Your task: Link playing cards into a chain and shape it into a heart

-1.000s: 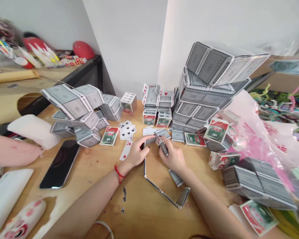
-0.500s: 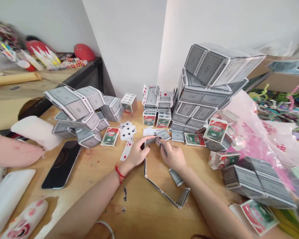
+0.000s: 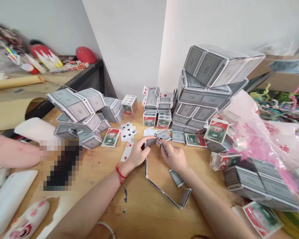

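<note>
A strip of joined playing cards point(image 3: 161, 191) stands on edge on the wooden table point(image 3: 97, 199), bent into an open, angular loop. At its far side my left hand point(image 3: 137, 153) grips the strip, thumb inside and fingers along the outer face. Closed round the neighbouring part is my right hand point(image 3: 174, 156), its fingertips pinching near a red-marked card end; the exact hold is partly hidden. A loose card point(image 3: 176, 177) lies face down beside my right wrist. Left of my left hand lies a four of diamonds point(image 3: 126, 151), with fanned spade cards point(image 3: 128, 132) behind it.
A tall card-built stack point(image 3: 204, 89) rises at right, a lower card structure point(image 3: 78, 106) at left. Green-red card boxes point(image 3: 111, 137) lie about. A pixelated dark object point(image 3: 63, 166) and another person's arm point(image 3: 12, 151) are at left. Plastic bags point(image 3: 261, 126) crowd the right.
The view has shifted slightly, moving the surroundings a little. Both hands keep nearly the same grip, and the card strip holds its shape.
</note>
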`<move>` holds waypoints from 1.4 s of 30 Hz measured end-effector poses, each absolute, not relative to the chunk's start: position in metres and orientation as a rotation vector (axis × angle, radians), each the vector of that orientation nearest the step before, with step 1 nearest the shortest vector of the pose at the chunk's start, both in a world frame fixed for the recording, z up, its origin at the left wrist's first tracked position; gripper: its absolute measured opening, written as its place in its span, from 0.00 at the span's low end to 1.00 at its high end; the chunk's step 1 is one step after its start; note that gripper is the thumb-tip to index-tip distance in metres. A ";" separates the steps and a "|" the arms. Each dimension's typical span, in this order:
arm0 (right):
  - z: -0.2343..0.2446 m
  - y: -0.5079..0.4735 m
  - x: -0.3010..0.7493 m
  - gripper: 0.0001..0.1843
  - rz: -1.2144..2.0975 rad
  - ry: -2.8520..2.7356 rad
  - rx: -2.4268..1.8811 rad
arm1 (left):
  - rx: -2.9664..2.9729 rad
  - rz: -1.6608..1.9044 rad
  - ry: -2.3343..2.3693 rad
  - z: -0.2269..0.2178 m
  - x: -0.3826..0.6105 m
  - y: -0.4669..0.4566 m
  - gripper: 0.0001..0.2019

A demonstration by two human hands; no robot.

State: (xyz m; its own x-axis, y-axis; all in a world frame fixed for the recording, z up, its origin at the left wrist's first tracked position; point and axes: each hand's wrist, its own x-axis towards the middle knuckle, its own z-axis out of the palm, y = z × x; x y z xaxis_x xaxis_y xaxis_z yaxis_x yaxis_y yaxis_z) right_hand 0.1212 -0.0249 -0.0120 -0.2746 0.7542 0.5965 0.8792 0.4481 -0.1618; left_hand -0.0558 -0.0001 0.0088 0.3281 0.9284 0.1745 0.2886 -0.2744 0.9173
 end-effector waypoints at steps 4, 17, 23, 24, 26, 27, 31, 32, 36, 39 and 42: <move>-0.013 -0.024 0.123 0.12 -0.276 -2.117 -1.339 | 1.765 0.933 1.118 0.009 -0.056 0.000 0.25; -0.014 -0.024 0.124 0.13 0.033 -1.988 -1.572 | 1.808 0.972 1.076 0.007 -0.056 -0.002 0.21; -0.011 -0.025 0.123 0.10 0.141 -2.007 -1.541 | 1.827 0.970 1.064 0.007 -0.055 -0.002 0.21; -0.010 -0.025 0.123 0.11 0.156 -2.001 -1.535 | 1.830 0.968 1.065 0.007 -0.055 -0.002 0.20; -0.010 -0.026 0.123 0.13 0.180 -1.998 -1.517 | 1.837 0.965 1.067 0.008 -0.055 -0.002 0.20; -0.010 -0.027 0.123 0.15 0.191 -2.002 -1.505 | 1.842 0.965 1.070 0.009 -0.055 -0.002 0.20; -0.011 -0.028 0.123 0.17 0.211 -2.016 -1.475 | 1.850 0.949 1.099 0.010 -0.055 -0.003 0.20; -0.011 -0.029 0.123 0.16 0.211 -2.012 -1.471 | 1.849 0.946 1.107 0.010 -0.055 -0.003 0.20; -0.012 -0.030 0.123 0.14 0.179 -1.984 -1.475 | 1.841 0.946 1.110 0.010 -0.055 -0.003 0.21; -0.012 -0.030 0.123 0.14 0.150 -1.984 -1.472 | 1.844 0.950 1.103 0.010 -0.055 -0.003 0.21; -0.012 -0.030 0.123 0.14 0.150 -1.989 -1.455 | 1.867 0.947 1.099 0.010 -0.056 -0.003 0.22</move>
